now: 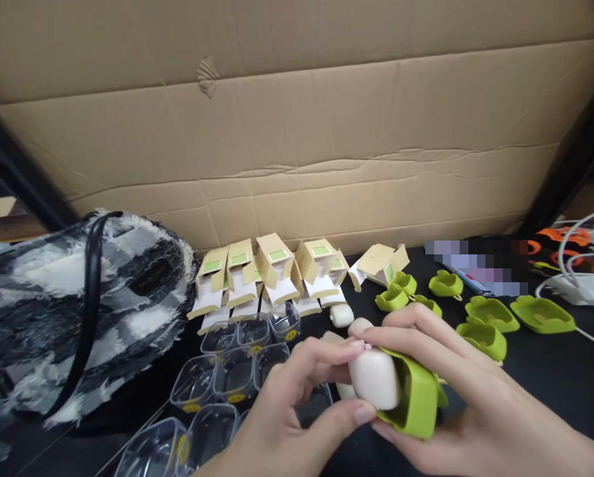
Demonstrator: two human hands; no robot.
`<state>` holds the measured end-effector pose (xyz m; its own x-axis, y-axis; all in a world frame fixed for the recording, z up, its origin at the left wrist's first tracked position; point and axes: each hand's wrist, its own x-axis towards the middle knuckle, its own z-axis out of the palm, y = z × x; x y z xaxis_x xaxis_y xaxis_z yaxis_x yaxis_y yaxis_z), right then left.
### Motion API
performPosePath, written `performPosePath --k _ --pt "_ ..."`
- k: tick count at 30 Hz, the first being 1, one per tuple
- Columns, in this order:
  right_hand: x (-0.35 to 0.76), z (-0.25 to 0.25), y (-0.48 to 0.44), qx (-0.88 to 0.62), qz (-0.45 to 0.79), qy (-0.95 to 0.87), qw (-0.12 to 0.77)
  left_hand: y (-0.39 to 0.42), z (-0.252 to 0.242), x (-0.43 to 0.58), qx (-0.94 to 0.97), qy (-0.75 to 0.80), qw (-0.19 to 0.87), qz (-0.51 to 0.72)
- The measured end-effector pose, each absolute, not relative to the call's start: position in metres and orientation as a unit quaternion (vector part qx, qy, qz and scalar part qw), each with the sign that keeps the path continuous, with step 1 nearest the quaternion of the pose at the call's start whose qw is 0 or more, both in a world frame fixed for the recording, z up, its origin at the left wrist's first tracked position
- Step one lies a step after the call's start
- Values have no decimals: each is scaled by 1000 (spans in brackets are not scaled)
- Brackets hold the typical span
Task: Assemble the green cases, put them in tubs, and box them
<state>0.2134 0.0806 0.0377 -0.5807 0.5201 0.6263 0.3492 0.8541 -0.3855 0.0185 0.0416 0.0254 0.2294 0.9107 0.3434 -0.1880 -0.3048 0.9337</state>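
My left hand (pixel 301 404) pinches a white earbud case (pixel 375 379) between thumb and fingers. In my right hand (pixel 455 377) is a green silicone cover (pixel 418 404), its open side turned toward the white case. The case's right edge sits at the cover's mouth; how far inside it goes is hidden. Behind my fingers, another white case (pixel 342 315) lies on the black table, with more white pieces partly covered by my hands. Several green covers (pixel 490 314) are spread to the right.
Clear plastic boxes (pixel 234 371) with yellow stickers stand in rows at left. Behind them are opened cardboard boxes (pixel 277 265). A black and white frayed bag (pixel 128 285) lies at far left. White cables (pixel 569 265) and a charger run along the right. A cardboard sheet (pixel 301 119) closes the back.
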Motion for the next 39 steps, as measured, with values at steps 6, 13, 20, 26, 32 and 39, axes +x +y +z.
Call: performPosePath --k 6,13,20,26,32,39 --pt "216 38 77 -240 97 -888 381 38 27 22 537 323 550 552" --pt "215 41 75 -255 125 -875 392 31 26 30 502 269 604 558" --pt "210 29 76 -258 125 -869 404 31 21 35 426 297 682 515" --pt "208 19 68 -250 156 -866 404 28 11 42 388 271 748 466" --pt "217 29 71 -215 221 -880 362 27 20 38 375 266 735 498" --pt "208 40 76 -198 167 -869 420 28 21 30 432 318 712 454"
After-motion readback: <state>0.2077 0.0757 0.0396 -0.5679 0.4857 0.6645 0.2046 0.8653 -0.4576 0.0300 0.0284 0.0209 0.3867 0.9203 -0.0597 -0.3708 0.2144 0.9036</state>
